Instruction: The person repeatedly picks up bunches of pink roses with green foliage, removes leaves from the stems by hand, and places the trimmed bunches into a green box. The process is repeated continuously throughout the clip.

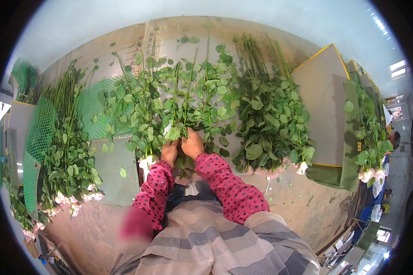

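Note:
Both of my hands are close together at the middle of the work table, low on the leafy part of some rose stems [186,110]. My right hand [192,142] has its fingers closed around a green stem. Just beside it, my left hand [169,151] pinches a stem under a broad leaf [172,133]; the exact grip is partly hidden. A small white tag [167,129] shows above the left fingers. Pale pink rose heads [183,180] hang below my hands, near my body. Another pale rose [147,162] lies by my left wrist.
A thick bundle of roses [266,117] lies to the right, beside a grey divider panel with yellow edging [321,113]. More roses [67,137] lie left, by green plastic mesh [98,106]. Length marks [134,63] are written on the table's back. Loose leaves [123,172] are scattered about.

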Motion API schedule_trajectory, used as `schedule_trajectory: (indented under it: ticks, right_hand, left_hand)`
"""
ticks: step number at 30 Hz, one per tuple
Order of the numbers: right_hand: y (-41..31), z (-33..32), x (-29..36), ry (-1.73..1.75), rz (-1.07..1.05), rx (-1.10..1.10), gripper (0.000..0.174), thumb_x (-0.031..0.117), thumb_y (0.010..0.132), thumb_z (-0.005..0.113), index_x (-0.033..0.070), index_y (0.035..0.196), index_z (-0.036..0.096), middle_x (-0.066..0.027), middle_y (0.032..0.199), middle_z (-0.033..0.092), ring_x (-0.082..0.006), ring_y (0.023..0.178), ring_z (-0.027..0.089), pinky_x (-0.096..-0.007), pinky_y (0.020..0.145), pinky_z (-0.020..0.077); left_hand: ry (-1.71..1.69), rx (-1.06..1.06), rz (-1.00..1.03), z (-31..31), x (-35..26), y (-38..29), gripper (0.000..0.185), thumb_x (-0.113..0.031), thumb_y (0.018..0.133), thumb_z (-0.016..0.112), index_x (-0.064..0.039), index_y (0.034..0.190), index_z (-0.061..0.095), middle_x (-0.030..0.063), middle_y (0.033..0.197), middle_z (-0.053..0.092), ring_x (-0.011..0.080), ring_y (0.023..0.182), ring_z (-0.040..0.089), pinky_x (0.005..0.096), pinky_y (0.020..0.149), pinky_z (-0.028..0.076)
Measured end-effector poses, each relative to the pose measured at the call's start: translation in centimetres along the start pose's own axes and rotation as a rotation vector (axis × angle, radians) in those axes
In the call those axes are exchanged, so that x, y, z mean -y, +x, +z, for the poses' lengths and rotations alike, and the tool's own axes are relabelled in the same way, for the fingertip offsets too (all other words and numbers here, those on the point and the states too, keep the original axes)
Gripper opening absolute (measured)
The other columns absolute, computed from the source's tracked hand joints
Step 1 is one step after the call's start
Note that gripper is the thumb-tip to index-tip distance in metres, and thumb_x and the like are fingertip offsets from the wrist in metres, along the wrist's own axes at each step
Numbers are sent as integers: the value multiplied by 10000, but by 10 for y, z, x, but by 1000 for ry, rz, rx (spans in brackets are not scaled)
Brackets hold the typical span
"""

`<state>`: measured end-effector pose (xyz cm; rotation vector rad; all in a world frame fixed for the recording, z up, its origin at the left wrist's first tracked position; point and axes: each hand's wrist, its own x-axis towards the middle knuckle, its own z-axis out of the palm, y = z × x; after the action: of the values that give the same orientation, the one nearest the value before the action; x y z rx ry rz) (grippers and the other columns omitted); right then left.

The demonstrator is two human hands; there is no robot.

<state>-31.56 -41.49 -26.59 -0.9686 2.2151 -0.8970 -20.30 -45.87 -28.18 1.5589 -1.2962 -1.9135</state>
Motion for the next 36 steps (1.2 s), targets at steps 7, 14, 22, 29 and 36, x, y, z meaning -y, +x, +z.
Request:
schedule_trajectory:
  ticks: [7, 14, 22, 29, 36]
  right_hand:
    - [-14, -9, 15, -109, 43, 71, 367, 131, 845, 570, -28, 1173, 529, -283, 1075, 601, -445, 1027, 562, -505, 869, 458]
    - [-23, -1, 8, -114, 3, 47, 316, 158, 838, 570, -4, 1108, 550, -284, 1022, 619, -472, 975, 567, -502, 840, 461]
    - [-26, 13, 2, 15, -128, 116, 414, 231, 783, 611, -48, 1071, 511, -319, 957, 615, -484, 899, 589, -529, 778, 477]
    - [-48, -21, 23, 124, -258, -128, 356, 226, 798, 587, -22, 1050, 549, -299, 932, 613, -483, 856, 580, -510, 750, 468]
    - [-94, -264, 87, -179, -419, -445, 367, 16, 801, 509, -44, 1160, 554, -278, 968, 620, -420, 874, 623, -446, 785, 518]
  left_hand:
    - [79, -27, 38, -2, 8, 5, 426, -304, 934, 554, 65, 1140, 603, 168, 1087, 652, 257, 965, 597, 342, 866, 436]
    - [123, 56, 125, -2, 12, 5, 444, -323, 955, 475, 75, 1094, 616, 228, 1077, 643, 328, 997, 590, 363, 887, 424]
    - [53, 216, 98, -20, 9, 20, 337, -247, 928, 465, 33, 1007, 636, 220, 1005, 651, 325, 924, 591, 374, 823, 428]
    - [-177, 404, -5, -17, -7, -6, 469, -426, 969, 500, -63, 1257, 574, 108, 1140, 617, 227, 1009, 581, 366, 885, 474]
    - [-37, 480, 189, -74, -17, -57, 552, -470, 964, 484, -75, 1349, 475, 86, 1213, 538, 228, 1025, 537, 389, 894, 458]
